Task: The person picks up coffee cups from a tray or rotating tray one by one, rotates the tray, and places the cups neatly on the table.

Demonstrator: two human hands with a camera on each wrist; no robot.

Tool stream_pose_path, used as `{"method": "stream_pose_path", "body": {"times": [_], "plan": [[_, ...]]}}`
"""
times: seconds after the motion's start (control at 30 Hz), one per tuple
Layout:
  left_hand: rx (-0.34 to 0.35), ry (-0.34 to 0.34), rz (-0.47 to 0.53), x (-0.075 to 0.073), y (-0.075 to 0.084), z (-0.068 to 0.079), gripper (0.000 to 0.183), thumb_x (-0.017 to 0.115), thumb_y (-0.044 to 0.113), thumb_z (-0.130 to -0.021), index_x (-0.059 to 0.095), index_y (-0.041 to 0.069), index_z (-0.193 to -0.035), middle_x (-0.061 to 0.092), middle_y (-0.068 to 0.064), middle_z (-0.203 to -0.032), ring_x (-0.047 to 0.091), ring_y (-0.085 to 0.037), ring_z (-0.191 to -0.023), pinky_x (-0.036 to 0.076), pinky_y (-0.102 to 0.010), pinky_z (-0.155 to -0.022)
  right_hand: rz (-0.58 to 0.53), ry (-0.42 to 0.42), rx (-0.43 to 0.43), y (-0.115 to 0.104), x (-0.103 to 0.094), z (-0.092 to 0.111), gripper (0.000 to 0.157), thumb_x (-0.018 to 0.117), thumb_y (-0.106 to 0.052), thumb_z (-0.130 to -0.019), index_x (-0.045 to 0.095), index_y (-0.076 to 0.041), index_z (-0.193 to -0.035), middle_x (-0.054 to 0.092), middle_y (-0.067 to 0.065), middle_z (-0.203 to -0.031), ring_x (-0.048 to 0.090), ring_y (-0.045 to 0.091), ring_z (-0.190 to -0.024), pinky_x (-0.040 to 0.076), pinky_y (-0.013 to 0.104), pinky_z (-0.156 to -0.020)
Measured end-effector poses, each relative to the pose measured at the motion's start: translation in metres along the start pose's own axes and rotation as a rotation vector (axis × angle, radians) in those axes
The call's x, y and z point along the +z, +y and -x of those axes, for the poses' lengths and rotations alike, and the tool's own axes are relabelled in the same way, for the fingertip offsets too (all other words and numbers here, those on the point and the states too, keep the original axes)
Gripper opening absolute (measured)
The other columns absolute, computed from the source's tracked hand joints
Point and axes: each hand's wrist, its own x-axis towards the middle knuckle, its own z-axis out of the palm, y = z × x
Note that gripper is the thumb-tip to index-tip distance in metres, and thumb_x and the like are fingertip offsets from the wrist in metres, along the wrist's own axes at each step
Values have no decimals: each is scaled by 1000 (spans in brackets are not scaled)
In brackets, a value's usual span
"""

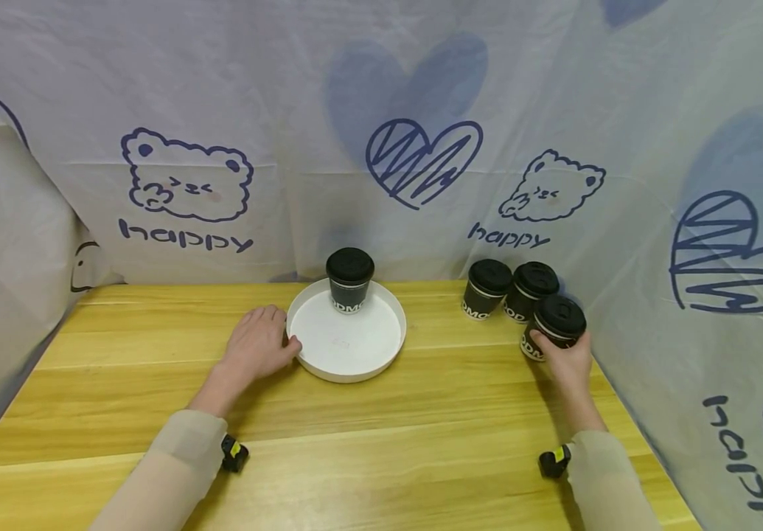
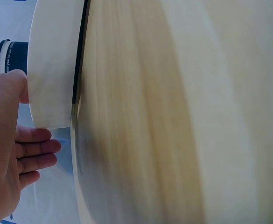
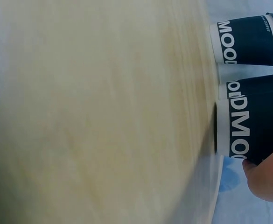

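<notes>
My right hand (image 1: pixel 570 365) grips a black lidded paper coffee cup (image 1: pixel 556 322), thumb on its near left side. White lettering shows on this gripped cup (image 3: pixel 248 123) in the right wrist view; whether its base touches the table I cannot tell. Two matching cups, a left one (image 1: pixel 486 289) and a middle one (image 1: pixel 530 290), stand upright just behind. At the left edge of a round white tray (image 1: pixel 348 354), my left hand (image 1: pixel 262 343) holds the side, thumb by the rim and fingers around the outside. Another lidded cup (image 1: pixel 349 280) stands toward the back of the tray.
The wooden table (image 1: pixel 381 457) runs back to a pale printed cloth (image 1: pixel 301 133) hanging behind it. Cloth also hangs along the right side, close to the cups. A small black device sits at each wrist.
</notes>
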Motion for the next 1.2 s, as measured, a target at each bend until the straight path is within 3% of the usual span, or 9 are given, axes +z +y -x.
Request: {"method": "stream_pose_path", "body": {"times": [0.5,0.77,0.97,1.2], "plan": [[-5,-3,4,1,0,-1,56,57,37,-95,58,-11,-125,60,-25,-124,54,-42,-117,40,-55,-114,-17,9,-25,5,-2,-1,94,84,-22,-86,28,-5,-160,44,21,-155,41,36,-143,32,49,-122],[-9,-11,1,0,0,-1,58,57,37,-95,57,-11,-127,59,-26,-127,53,-42,-118,39,-56,-114,-39,39,2,-6,-5,8,116,83,-31,-87,1,-15,-167,8,8,-174,9,29,-159,14,47,-129],[-13,-16,7,-1,1,0,57,56,36,-95,57,-11,-127,59,-26,-127,53,-43,-119,38,-56,-115,-35,82,-37,-22,-6,9,115,84,-36,-85,5,-25,-168,4,2,-173,6,26,-159,15,49,-128],[-2,-2,1,0,1,0,55,57,36,-95,58,-10,-125,60,-25,-124,54,-42,-115,40,-55,-113,-28,115,-139,-40,-5,15,105,83,-39,-86,15,-34,-166,11,-5,-172,11,19,-158,17,49,-128]]}}
